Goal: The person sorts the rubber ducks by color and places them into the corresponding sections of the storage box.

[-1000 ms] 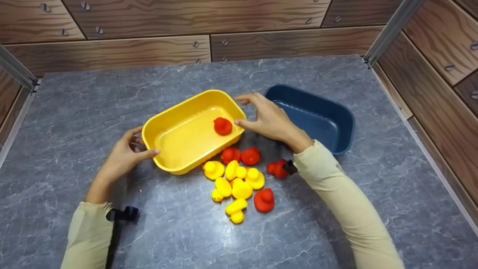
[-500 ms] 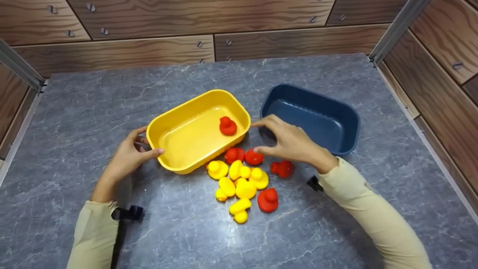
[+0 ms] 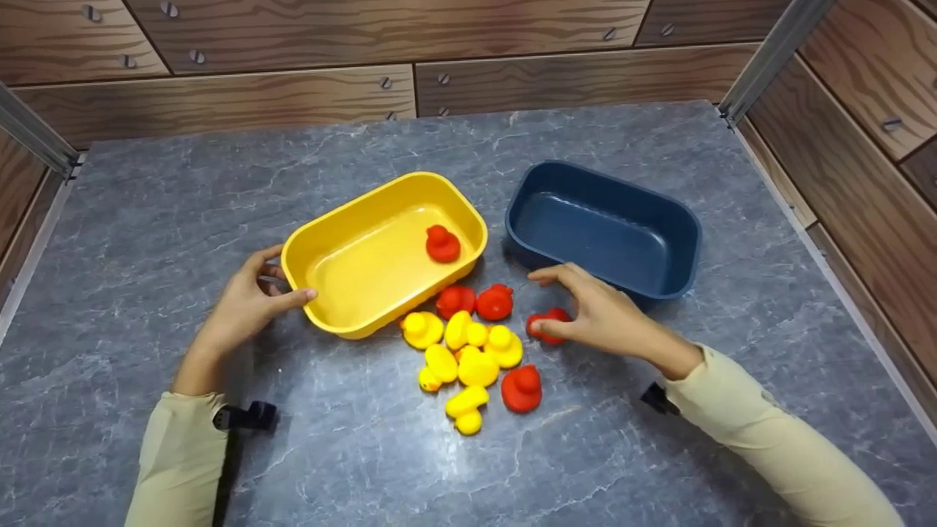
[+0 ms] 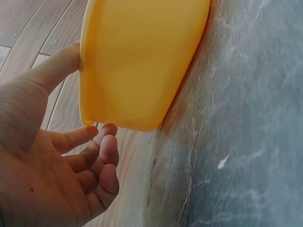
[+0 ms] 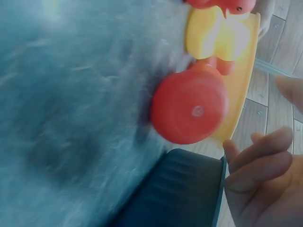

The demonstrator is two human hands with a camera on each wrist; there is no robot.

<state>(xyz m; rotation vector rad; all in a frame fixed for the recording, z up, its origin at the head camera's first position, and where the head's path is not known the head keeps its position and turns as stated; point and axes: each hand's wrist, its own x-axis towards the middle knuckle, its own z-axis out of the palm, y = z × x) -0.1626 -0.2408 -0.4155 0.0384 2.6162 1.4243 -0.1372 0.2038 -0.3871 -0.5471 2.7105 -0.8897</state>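
Note:
My left hand (image 3: 245, 304) holds the left end of a yellow plastic tub (image 3: 366, 285), thumb over its rim and fingertips at the outer wall. The left wrist view shows thumb and forefinger at the tub's rim (image 4: 81, 99). One red rubber duck (image 3: 443, 245) sits inside the tub's right end. My right hand (image 3: 607, 315) hovers with thumb and fingers spread over another red duck (image 3: 553, 322), the thumb overlapping it in the head view. In the right wrist view, a red duck's flat base (image 5: 189, 106) faces the camera, apart from the fingers.
Several yellow ducks (image 3: 477, 367) lie clustered in front of the tub. More red ducks lie around them, one (image 3: 521, 389) at the near right. A dark blue tub (image 3: 600, 227) stands right of the yellow one, just beyond my right hand. Wood-patterned panels (image 3: 293, 36) border the table.
My right hand has moved from the yellow tub's right end, rightward and nearer, to over the red duck beside the blue tub. My left hand has stayed on the yellow tub.

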